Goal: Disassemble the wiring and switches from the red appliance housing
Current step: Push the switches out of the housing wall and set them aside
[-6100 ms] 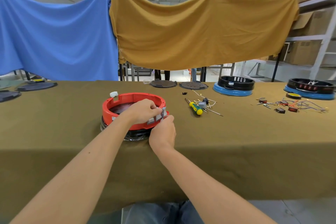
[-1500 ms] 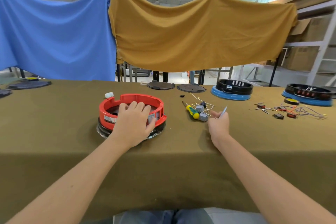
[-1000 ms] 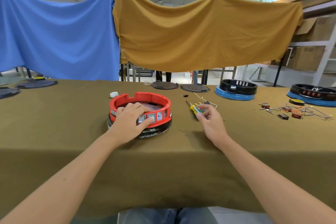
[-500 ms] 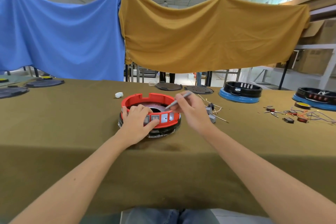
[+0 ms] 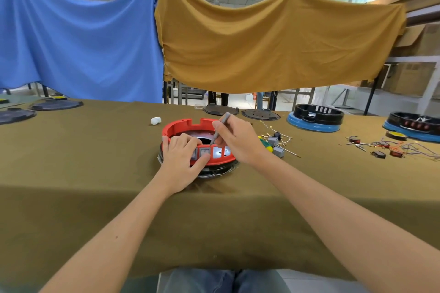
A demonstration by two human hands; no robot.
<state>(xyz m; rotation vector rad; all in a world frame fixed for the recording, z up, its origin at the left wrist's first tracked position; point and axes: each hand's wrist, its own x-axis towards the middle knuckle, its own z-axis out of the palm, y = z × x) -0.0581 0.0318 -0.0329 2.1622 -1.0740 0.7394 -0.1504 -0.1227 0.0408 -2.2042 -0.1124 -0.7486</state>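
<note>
The red appliance housing [image 5: 183,126] is a round ring on a black base, standing mid-table. Its near wall has a row of rectangular slots; a grey switch [image 5: 204,152] sits in one, and the slots to its right look hollow. My left hand [image 5: 181,159] grips the housing's near rim, thumb just below that switch. My right hand [image 5: 240,140] holds a thin grey tool [image 5: 220,128] like a pen, its tip pointing down inside the ring behind the switch.
Removed grey switches with wires [image 5: 277,144] and a yellow-green screwdriver [image 5: 266,144] lie right of the housing. Farther right are loose wires and small parts [image 5: 390,148], two black-and-blue housings [image 5: 316,118], [image 5: 415,125], and dark discs [image 5: 220,109]. A white lump [image 5: 156,120] lies left.
My right hand went to the pile at the right, took up the thin grey tool and brought it over the housing; its tip now points down inside the ring. My left hand stays on the rim.
</note>
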